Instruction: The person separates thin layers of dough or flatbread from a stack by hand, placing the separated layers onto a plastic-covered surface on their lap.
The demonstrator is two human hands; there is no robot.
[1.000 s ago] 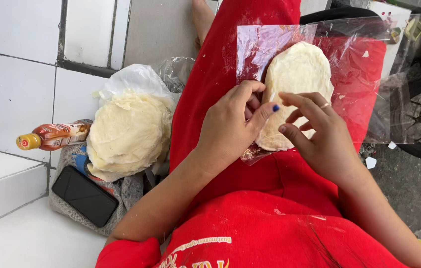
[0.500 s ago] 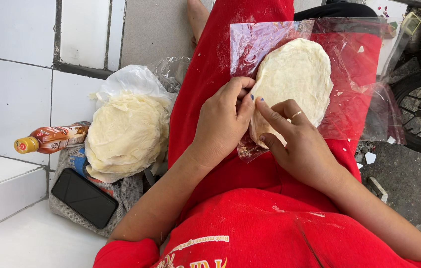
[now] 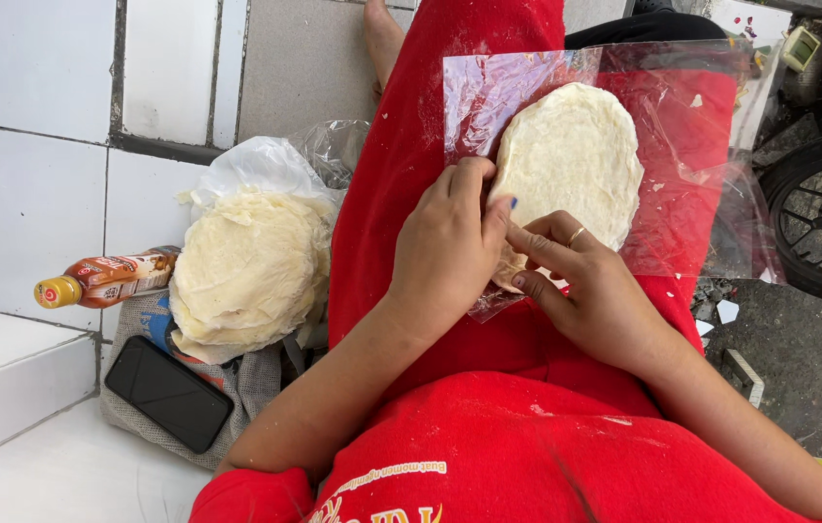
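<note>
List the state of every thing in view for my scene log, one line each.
Left hand: fingers on the near edge of the dough disc.
Right hand: fingers pinching the same edge.
Flat round pale dough disc: lying flat on the sheet.
Clear plastic sheet: spread over the red lap, crinkled.
Stack of pale dough rounds: piled in an open plastic bag.
Brown bottle with yellow cap: lying down, capped.
Black phone: screen dark.

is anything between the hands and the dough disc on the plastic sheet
Nothing visible does. The left hand and right hand both rest directly on the near edge of the flat dough disc, which lies on the clear plastic sheet.
</note>
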